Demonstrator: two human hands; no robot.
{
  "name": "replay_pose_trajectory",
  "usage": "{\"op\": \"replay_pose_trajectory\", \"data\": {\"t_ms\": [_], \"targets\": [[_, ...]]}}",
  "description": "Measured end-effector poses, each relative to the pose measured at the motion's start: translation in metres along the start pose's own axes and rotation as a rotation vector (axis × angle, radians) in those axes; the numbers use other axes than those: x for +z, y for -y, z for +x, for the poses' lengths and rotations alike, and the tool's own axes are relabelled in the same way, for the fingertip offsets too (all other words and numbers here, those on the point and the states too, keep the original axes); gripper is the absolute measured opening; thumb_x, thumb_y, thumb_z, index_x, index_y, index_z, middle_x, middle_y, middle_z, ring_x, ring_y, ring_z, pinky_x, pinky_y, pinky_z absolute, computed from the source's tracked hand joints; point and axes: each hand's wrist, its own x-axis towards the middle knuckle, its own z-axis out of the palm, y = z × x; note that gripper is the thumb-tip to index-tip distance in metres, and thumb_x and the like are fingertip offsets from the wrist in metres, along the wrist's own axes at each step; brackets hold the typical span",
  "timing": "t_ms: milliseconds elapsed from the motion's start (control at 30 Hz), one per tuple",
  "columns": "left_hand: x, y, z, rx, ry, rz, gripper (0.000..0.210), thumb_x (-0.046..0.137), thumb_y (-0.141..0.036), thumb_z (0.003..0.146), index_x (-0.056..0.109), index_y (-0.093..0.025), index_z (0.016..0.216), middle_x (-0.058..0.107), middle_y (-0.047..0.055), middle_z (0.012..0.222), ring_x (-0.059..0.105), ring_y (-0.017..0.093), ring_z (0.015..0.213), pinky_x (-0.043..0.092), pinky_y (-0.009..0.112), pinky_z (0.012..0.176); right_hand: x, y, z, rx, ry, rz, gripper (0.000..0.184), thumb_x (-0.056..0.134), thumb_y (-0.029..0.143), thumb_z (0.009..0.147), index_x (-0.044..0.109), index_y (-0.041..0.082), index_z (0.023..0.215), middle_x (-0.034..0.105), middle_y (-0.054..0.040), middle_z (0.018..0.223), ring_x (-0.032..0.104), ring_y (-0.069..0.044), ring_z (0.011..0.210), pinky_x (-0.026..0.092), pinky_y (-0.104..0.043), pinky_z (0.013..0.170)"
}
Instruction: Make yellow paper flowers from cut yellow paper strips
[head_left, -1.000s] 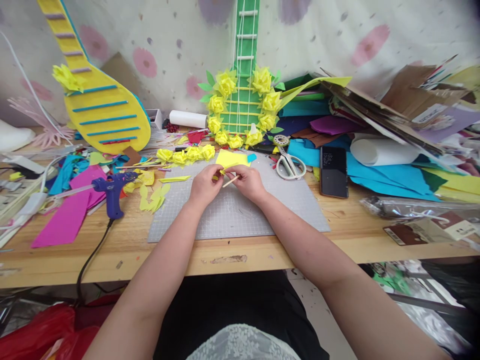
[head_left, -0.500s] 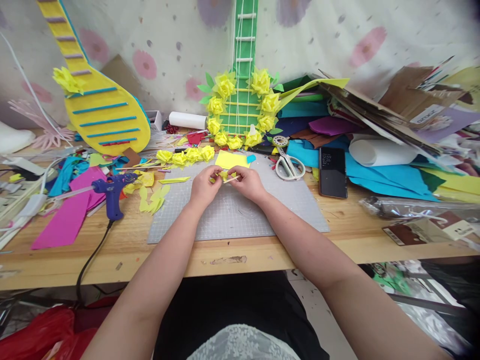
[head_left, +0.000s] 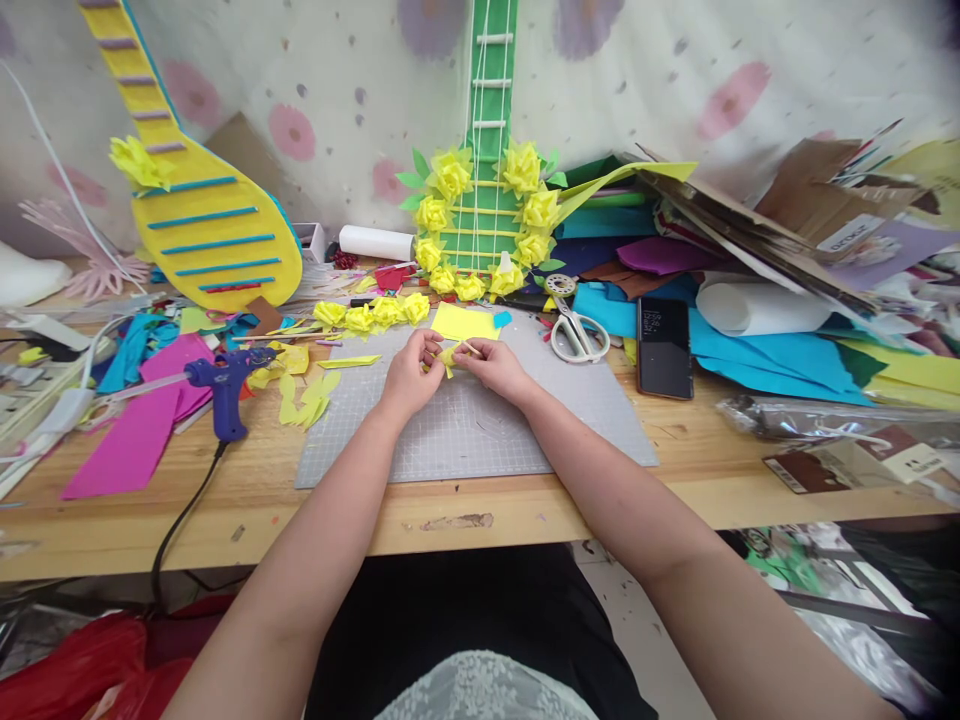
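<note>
Over the grey cutting mat [head_left: 480, 430], my left hand [head_left: 412, 372] pinches a small piece of yellow paper [head_left: 448, 360]. My right hand [head_left: 496, 368], close beside it, grips a thin wooden stick [head_left: 469, 348] against the same paper; the fingers partly hide both. Just beyond my hands lie a yellow paper sheet [head_left: 463, 321] and a scrap of blue paper [head_left: 502, 319]. To the left of my left hand are a folded yellow strip [head_left: 351, 361], yellow petal cut-outs [head_left: 307, 398] and a row of yellow paper flowers [head_left: 373, 313].
A blue glue gun [head_left: 229, 390] stands at the left, its cord hanging over the table edge. Scissors [head_left: 576, 330] and a phone [head_left: 664, 348] lie to the right. Behind stand a green paper guitar [head_left: 486, 215] with yellow flowers and a yellow paper lute [head_left: 214, 225].
The stick in my right hand has turned, and its end now points up beside my fingers. More of the yellow paper shows between my hands.
</note>
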Motion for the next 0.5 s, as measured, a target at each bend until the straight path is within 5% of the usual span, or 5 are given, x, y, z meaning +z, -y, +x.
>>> {"op": "replay_pose_trajectory", "data": {"t_ms": [167, 500], "targets": [[0.0029, -0.0006, 0.0008, -0.088, -0.018, -0.099, 0.028, 0.046, -0.011, 0.069, 0.043, -0.022, 0.095, 0.052, -0.002, 0.076, 0.053, 0.006, 0.053, 0.045, 0.017, 0.044, 0.0023, -0.0010, 0.0017, 0.087, 0.027, 0.097, 0.022, 0.057, 0.039, 0.070, 0.052, 0.018, 0.071, 0.036, 0.0092, 0.044, 0.027, -0.004, 0.035, 0.021, -0.020, 0.035], [0.0060, -0.0025, 0.0017, -0.052, -0.006, -0.155, 0.024, 0.053, -0.024, 0.073, 0.049, -0.019, 0.095, 0.054, 0.002, 0.083, 0.055, 0.011, 0.074, 0.050, 0.018, 0.051, 0.0056, -0.0005, 0.0043, 0.131, 0.023, 0.205, 0.024, 0.058, 0.038, 0.074, 0.045, 0.019, 0.067, 0.030, 0.0108, 0.039, 0.025, -0.004, 0.031, 0.023, -0.018, 0.030]]}}
